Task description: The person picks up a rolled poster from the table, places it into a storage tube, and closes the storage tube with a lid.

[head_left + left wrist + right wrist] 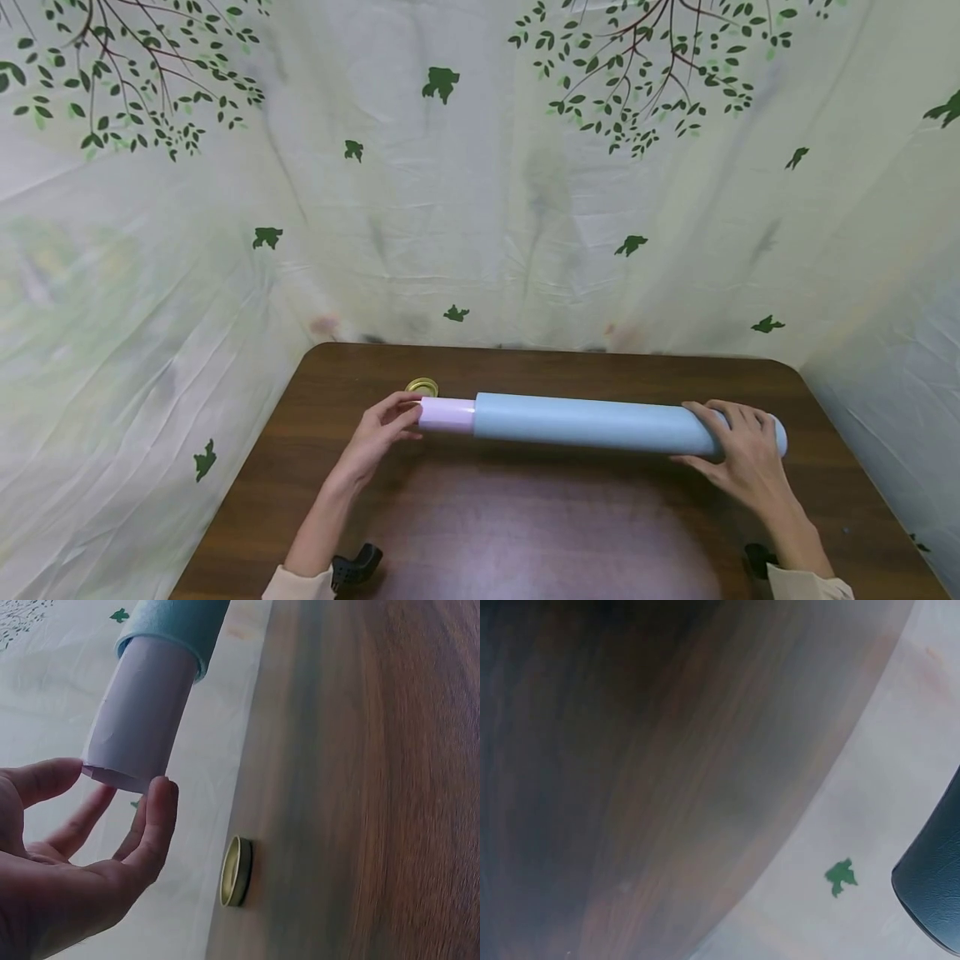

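Note:
A long light blue tube (585, 421) is held level above the table, with a pale purple paper roll (447, 415) sticking out of its left end. My left hand (381, 429) pinches the roll's outer end; in the left wrist view, the thumb is on one side of the rim and fingertips (161, 791) on the other. Near the tube's right end, my right hand (738, 454) grips it from above. That rounded end of the tube (934, 874) shows at the edge of the right wrist view, where the hand is out of sight.
A round gold lid (422, 387) lies on the brown wooden table (555, 525) behind my left hand, near the far edge. A pale curtain (480, 208) with printed leaves hangs behind and beside the table.

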`<state>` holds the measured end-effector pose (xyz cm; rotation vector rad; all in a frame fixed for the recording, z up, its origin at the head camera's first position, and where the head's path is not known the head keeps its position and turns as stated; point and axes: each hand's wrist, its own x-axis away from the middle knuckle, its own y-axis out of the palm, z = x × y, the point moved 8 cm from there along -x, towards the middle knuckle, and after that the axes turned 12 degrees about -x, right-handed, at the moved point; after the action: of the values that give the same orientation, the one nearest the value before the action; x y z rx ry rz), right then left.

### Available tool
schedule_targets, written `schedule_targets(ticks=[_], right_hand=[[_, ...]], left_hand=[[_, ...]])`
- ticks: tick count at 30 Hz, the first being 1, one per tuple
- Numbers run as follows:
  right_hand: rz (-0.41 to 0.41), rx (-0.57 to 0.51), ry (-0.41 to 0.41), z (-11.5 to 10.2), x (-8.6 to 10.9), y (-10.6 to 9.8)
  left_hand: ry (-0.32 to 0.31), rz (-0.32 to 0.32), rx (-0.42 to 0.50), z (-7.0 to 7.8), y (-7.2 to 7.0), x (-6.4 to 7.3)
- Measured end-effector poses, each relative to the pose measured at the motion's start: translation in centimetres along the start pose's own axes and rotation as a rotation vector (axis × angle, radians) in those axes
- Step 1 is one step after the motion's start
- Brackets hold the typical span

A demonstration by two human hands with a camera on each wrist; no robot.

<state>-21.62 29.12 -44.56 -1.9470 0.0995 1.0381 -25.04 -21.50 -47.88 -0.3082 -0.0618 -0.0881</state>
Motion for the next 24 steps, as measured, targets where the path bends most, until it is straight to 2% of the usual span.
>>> schedule_targets(ticks=[10,17,24], right_hand=[[0.021,0.001,-0.016,-0.7,-0.3,0.3],[0.037,-0.014,-0.034,-1.2,-0.5,0.5],[0.017,-0.018,-0.018,-1.4,-0.6,1.0]], left_hand=[[0.036,-0.049,-0.076,0.6,1.4,0.2],[0.056,-0.064,-0.069,0.8,2.2,0.4],[0.098,-0.070,-0.066,1.3,3.1,0.6]])
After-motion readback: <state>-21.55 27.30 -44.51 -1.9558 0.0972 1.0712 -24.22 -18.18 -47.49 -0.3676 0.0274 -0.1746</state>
